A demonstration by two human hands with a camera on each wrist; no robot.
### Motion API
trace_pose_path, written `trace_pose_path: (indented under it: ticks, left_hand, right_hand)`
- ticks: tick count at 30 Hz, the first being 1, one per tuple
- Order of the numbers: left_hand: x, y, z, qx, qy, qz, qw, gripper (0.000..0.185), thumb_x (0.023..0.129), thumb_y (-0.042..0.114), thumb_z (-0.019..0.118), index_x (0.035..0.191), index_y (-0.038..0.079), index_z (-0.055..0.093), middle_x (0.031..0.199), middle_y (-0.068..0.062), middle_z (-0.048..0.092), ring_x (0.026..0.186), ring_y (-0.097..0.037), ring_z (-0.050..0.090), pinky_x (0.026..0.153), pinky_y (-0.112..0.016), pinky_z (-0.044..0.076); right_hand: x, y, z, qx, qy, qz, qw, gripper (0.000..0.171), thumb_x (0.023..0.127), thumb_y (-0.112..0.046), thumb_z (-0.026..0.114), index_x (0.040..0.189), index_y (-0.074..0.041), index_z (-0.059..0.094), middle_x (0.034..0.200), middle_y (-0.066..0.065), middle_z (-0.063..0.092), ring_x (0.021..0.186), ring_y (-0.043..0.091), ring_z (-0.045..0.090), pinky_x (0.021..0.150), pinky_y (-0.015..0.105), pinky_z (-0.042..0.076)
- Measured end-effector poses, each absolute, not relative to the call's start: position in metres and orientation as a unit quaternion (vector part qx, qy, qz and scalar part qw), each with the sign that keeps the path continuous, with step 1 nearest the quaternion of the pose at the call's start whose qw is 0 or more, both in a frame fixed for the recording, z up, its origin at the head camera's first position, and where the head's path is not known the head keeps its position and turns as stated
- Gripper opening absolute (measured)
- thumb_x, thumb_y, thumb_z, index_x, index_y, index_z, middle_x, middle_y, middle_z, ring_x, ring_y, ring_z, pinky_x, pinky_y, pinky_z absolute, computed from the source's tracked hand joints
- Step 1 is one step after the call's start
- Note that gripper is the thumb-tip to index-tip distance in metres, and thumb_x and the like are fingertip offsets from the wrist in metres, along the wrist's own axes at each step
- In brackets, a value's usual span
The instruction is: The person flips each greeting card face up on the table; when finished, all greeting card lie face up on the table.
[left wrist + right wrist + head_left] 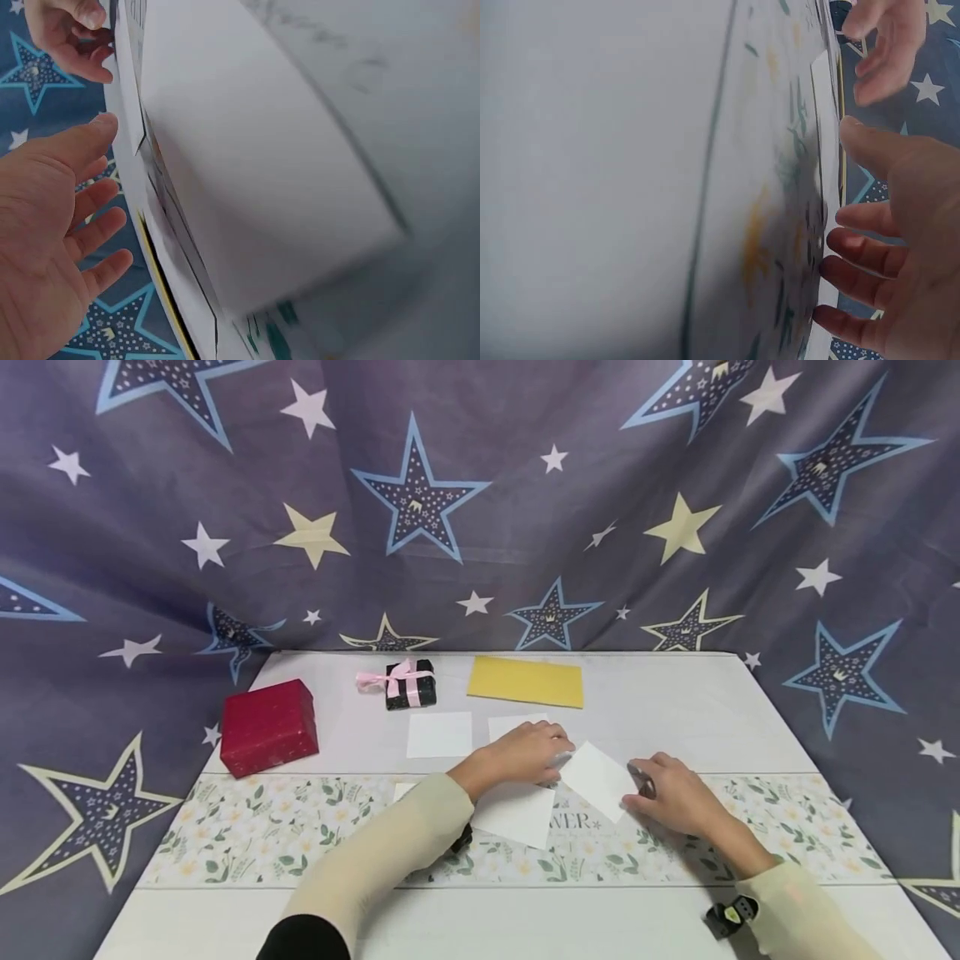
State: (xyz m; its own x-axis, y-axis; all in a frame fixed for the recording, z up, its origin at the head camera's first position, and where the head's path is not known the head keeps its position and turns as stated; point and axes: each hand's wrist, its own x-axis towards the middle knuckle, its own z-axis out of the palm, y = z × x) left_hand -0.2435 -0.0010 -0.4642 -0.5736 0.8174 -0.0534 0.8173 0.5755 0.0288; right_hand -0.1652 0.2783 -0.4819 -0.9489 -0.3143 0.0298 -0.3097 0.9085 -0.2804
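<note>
A white square card [597,782] lies turned cornerwise on the floral strip, between the two hands. My left hand [527,753] is at its left corner, fingers loosely extended in the left wrist view, with another white card [517,817] below the palm. On the other side, the right hand [671,793] has its thumb and fingertips right by the card's right edge. Its fingers [862,259] look relaxed and slightly bent in the right wrist view. Behind the left hand lie a white card [439,735] and a partly covered one [513,725]. The left sleeve hides most of a further card [402,790].
A red box [268,727] stands at the left. Toward the back are a small black box [411,685] tied with pink ribbon and a flat yellow rectangle [525,682]. A star-patterned curtain [480,527] hangs behind the white table [675,710].
</note>
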Motion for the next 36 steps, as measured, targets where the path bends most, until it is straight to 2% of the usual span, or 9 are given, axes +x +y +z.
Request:
trace_pose_path:
  ticks: [8, 14, 20, 30, 36]
  left_hand:
    - [-0.252, 0.02, -0.473, 0.443, 0.895, -0.013, 0.053, 0.062, 0.095, 0.046, 0.069, 0.15, 0.023, 0.051, 0.152, 0.0, 0.051, 0.139, -0.02, 0.048, 0.112, -0.038, 0.044]
    - [-0.249, 0.026, -0.474, 0.415, 0.906, -0.015, 0.08, 0.068, 0.096, 0.045, 0.069, 0.155, 0.023, 0.044, 0.157, 0.0, 0.045, 0.145, -0.021, 0.043, 0.118, -0.039, 0.038]
    - [-0.247, 0.029, -0.473, 0.398, 0.909, -0.022, 0.118, 0.069, 0.1, 0.043, 0.061, 0.16, 0.025, 0.033, 0.166, 0.001, 0.032, 0.152, -0.023, 0.031, 0.123, -0.043, 0.03]
    - [-0.248, 0.033, -0.468, 0.387, 0.91, -0.029, 0.146, 0.074, 0.099, 0.044, 0.062, 0.162, 0.026, 0.028, 0.168, -0.003, 0.028, 0.154, -0.026, 0.028, 0.125, -0.046, 0.026]
    - [-0.249, 0.037, -0.464, 0.381, 0.909, -0.012, 0.171, 0.078, 0.099, 0.039, 0.065, 0.163, 0.027, 0.024, 0.17, -0.005, 0.022, 0.156, -0.026, 0.023, 0.127, -0.046, 0.021]
  right_hand:
    - [-0.16, 0.267, -0.485, -0.154, 0.983, -0.099, -0.022, 0.061, 0.08, -0.038, 0.085, 0.126, 0.0, 0.069, 0.104, 0.011, 0.066, 0.084, 0.02, 0.06, 0.07, 0.04, 0.05]
    - [-0.16, 0.265, -0.486, -0.153, 0.982, -0.106, -0.031, 0.058, 0.079, -0.035, 0.087, 0.122, -0.001, 0.07, 0.103, 0.009, 0.067, 0.085, 0.019, 0.059, 0.071, 0.038, 0.049]
    - [-0.162, 0.266, -0.487, -0.147, 0.982, -0.112, -0.027, 0.053, 0.079, -0.032, 0.088, 0.119, -0.003, 0.071, 0.105, 0.009, 0.067, 0.088, 0.02, 0.058, 0.072, 0.038, 0.048]
    - [-0.165, 0.266, -0.491, -0.116, 0.982, -0.152, -0.009, 0.054, 0.077, -0.032, 0.089, 0.118, -0.003, 0.071, 0.102, 0.007, 0.066, 0.088, 0.02, 0.055, 0.076, 0.041, 0.045]
    - [-0.169, 0.263, -0.489, -0.09, 0.983, -0.16, 0.014, 0.061, 0.073, -0.035, 0.092, 0.117, 0.0, 0.068, 0.106, 0.013, 0.065, 0.098, 0.031, 0.058, 0.082, 0.051, 0.046]
